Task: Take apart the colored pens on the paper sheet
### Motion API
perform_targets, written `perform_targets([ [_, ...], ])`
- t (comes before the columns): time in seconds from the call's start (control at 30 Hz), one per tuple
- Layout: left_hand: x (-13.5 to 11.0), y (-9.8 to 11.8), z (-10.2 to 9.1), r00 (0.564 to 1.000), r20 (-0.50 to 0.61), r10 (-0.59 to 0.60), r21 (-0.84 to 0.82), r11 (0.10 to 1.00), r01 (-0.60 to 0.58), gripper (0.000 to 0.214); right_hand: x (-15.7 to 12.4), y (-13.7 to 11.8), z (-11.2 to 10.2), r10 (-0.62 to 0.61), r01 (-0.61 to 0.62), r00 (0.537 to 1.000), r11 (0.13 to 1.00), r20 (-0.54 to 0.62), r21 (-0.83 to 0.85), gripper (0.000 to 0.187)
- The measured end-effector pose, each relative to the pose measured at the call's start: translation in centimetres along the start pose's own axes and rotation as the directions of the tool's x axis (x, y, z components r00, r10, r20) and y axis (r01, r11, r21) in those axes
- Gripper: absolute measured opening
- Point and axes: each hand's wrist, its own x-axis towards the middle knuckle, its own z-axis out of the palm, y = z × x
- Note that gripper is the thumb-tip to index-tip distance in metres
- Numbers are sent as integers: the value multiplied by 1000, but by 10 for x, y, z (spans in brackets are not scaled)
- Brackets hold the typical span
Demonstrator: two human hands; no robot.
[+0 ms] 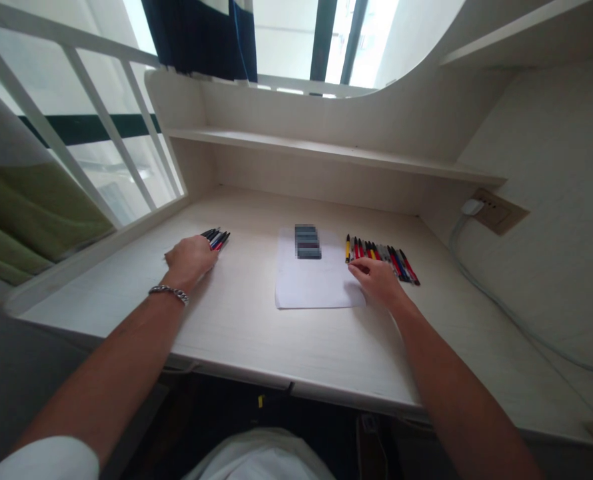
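My left hand [191,260] rests on the desk at the left, its fingers curled around a bunch of pens [219,239]. Their dark, silver and red ends stick out past the hand, whose fingertips are mostly hidden. My right hand [375,279] is in a pinch at the near end of a yellow pen with a black tip [347,248]. That pen lies leftmost in a row of several pens [396,261], red, black, yellow, blue and clear, set side by side. My right hand covers the near ends of some of them.
A white sheet of paper [316,287] lies mid-desk, with a dark, pixelated flat object [308,241] on its upper part. Behind the white desk [256,333] runs a shelf [296,145]. A plugged-in cable [491,297] hangs along the right wall beside a socket [501,212]. White bars stand at the left.
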Motion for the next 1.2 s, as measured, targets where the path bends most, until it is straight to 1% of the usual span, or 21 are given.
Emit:
perform_targets([
  [0.2,3,2,-7,1000,24,-1,28,1000,1,31,-1,0,2,-28,28,999,1000,21,-1,21],
  [0.27,1,8,-7,998,15,64,11,998,-64,32,-1,0,3,-23,23,999,1000,27,5,20],
  [0.3,-2,13,-6,991,5,134,-7,991,-134,33,-1,0,3,-20,20,999,1000,35,10,20],
  [0.33,-5,21,-4,973,-14,228,-29,973,-229,32,-1,0,3,-21,20,999,1000,46,17,19],
  [0.37,-10,30,0,943,-36,330,-49,942,-331,32,-1,0,4,-26,24,998,999,64,28,19],
  [0.43,-23,54,10,864,-25,503,-95,859,-503,30,-2,1,7,-41,36,993,998,106,51,18],
  [0.57,-52,107,33,732,15,681,-156,725,-671,27,-2,3,12,-56,44,985,997,166,71,17],
  [0.63,-64,128,42,683,28,730,-141,679,-720,25,-3,4,13,-58,43,983,995,174,86,17],
  [0.73,-75,145,51,661,36,750,-81,661,-746,25,-3,4,12,-46,27,983,994,180,107,17],
  [0.83,-80,148,59,647,25,762,-44,647,-761,26,-3,2,11,-44,26,980,995,192,93,17],
  [0.9,-81,147,65,658,0,753,-47,657,-752,27,-3,1,10,-43,28,980,997,195,75,18],
  [0.97,-81,145,69,663,-23,748,-68,660,-748,27,-3,0,10,-37,25,979,998,198,61,18],
  [1.03,-80,143,72,655,-34,755,-105,649,-754,28,-3,-1,9,-35,24,979,998,200,55,18],
  [1.2,-75,138,74,647,-37,762,-242,621,-745,28,-4,-2,7,-38,29,979,998,200,48,18],
])
